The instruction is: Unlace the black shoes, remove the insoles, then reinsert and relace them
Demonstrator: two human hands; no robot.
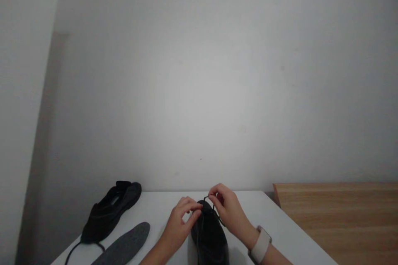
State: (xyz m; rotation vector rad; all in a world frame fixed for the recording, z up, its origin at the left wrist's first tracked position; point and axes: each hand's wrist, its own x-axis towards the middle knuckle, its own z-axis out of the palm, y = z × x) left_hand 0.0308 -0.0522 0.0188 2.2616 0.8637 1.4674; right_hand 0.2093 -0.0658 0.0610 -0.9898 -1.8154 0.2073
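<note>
A black shoe (213, 238) stands on the white table in front of me, its far end between my hands. My left hand (183, 217) is at the shoe's upper left side, thumb and index finger pinched together there; what they grip is too dark and small to make out. Just above the shoe, my right hand (228, 207) pinches a thin black shoelace (205, 197) that rises from it in a small loop. More lace hangs below the right fingers. A pale watch band (261, 245) is around my right wrist.
Another black shoe (108, 211) lies at the table's left side, with a lace trailing off its near end. A grey insole (127, 242) rests beside it. Behind the white table (248, 203) rises a grey wall; a wooden panel (336, 215) stands at right.
</note>
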